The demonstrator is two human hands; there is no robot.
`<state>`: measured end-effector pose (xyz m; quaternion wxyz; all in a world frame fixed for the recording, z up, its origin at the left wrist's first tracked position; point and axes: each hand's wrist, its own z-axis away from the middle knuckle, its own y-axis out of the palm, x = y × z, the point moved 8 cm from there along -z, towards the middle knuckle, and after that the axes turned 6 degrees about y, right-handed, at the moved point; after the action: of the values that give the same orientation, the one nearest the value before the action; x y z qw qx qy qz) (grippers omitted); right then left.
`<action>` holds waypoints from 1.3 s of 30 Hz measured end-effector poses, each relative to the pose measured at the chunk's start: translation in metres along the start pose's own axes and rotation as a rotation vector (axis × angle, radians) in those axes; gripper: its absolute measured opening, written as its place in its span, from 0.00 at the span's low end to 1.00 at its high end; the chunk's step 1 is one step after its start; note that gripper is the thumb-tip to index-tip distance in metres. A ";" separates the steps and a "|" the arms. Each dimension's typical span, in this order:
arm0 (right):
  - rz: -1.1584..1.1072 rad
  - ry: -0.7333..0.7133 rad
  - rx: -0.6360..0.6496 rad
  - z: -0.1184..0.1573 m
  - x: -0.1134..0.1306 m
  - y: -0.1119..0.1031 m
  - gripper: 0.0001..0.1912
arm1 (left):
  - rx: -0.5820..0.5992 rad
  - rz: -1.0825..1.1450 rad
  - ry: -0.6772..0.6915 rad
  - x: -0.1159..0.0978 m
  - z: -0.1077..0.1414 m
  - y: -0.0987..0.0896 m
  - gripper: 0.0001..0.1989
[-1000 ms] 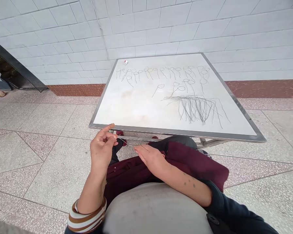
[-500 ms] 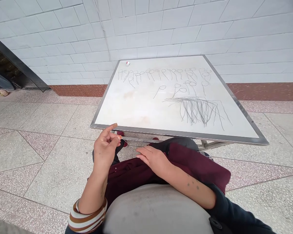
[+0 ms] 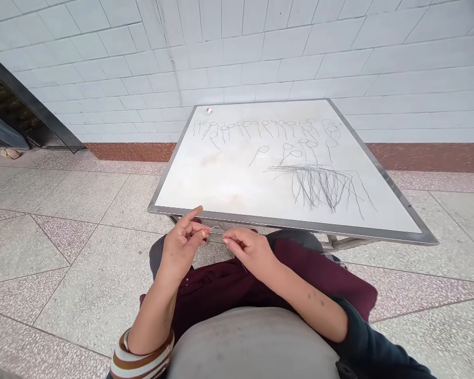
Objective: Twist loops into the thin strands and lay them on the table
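Observation:
Above my lap, just off the near edge of a white table (image 3: 229, 173), my left hand (image 3: 185, 245) pinches one end of a thin wire (image 3: 216, 227), its index finger raised near the table rim. The wire bows upward between the hands. My right hand (image 3: 250, 250) has thumb and fingers pressed together on the wire's other part, and a thin tail hangs below it. On the tabletop lie several looped wires (image 3: 263, 149) in a row at the back, and a tangled pile of straight dark wires (image 3: 324, 184) at the right.
A small white and red item (image 3: 209, 111) sits at the table's far left corner. The metal-framed table stands by a white block wall (image 3: 245, 68). Dark red cloth (image 3: 319, 268) covers my lap. A dark opening (image 3: 8, 105) is at the left.
Both hands have come closer together, and the wire between them now curves upward. The right fingers have closed on it. The view has shifted slightly.

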<state>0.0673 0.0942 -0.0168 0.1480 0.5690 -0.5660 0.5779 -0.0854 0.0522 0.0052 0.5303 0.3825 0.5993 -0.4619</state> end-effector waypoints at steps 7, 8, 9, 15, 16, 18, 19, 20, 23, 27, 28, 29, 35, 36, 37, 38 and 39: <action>-0.152 0.224 -0.137 0.001 -0.031 -0.021 0.09 | -0.102 0.012 0.039 0.010 0.000 -0.027 0.27; -0.166 0.254 -0.149 0.001 -0.036 -0.023 0.09 | -0.124 0.017 0.034 0.012 0.000 -0.030 0.27; -0.179 0.283 -0.157 0.000 -0.040 -0.026 0.09 | -0.143 0.020 0.026 0.015 0.000 -0.033 0.27; -0.210 0.386 -0.255 -0.006 -0.066 -0.053 0.10 | -0.074 -0.042 -0.087 0.033 0.006 -0.033 0.28; -0.197 0.394 -0.273 -0.008 -0.073 -0.060 0.11 | -0.059 -0.054 -0.104 0.037 0.006 -0.033 0.28; -0.128 0.424 -0.300 -0.014 -0.091 -0.077 0.11 | -0.041 -0.070 -0.128 0.045 0.006 -0.034 0.30; -0.071 0.447 -0.310 -0.017 -0.102 -0.087 0.11 | -0.048 -0.073 -0.135 0.050 0.004 -0.035 0.32; 0.000 0.484 -0.322 -0.020 -0.114 -0.098 0.12 | -0.051 -0.076 -0.148 0.055 0.002 -0.037 0.33; 0.098 0.538 -0.385 -0.031 -0.144 -0.134 0.11 | -0.032 -0.070 -0.187 0.067 -0.003 -0.034 0.37; 0.220 0.585 -0.400 -0.053 -0.165 -0.161 0.09 | 0.007 -0.037 -0.212 0.071 -0.002 -0.021 0.38; 0.248 0.596 -0.393 -0.059 -0.168 -0.163 0.08 | 0.021 -0.039 -0.218 0.072 -0.001 -0.017 0.38; 0.274 0.609 -0.383 -0.065 -0.171 -0.163 0.08 | 0.037 -0.046 -0.225 0.073 0.000 -0.013 0.38; 0.404 0.706 -0.343 -0.086 -0.189 -0.165 0.10 | 0.082 -0.081 -0.259 0.088 0.004 -0.010 0.33; 0.424 0.721 -0.340 -0.087 -0.193 -0.166 0.10 | 0.084 -0.081 -0.265 0.090 0.004 -0.011 0.33; 0.444 0.734 -0.338 -0.088 -0.197 -0.167 0.11 | 0.086 -0.080 -0.272 0.092 0.004 -0.011 0.33; 0.465 0.744 -0.336 -0.088 -0.200 -0.168 0.11 | 0.087 -0.078 -0.275 0.093 0.004 -0.011 0.34; 0.485 0.752 -0.334 -0.089 -0.203 -0.170 0.11 | 0.090 -0.075 -0.277 0.094 0.004 -0.010 0.34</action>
<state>0.2248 0.3170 -0.0763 0.2928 0.1404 -0.6748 0.6628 -0.1078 0.0424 -0.0864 0.5724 0.3160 0.5130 -0.5562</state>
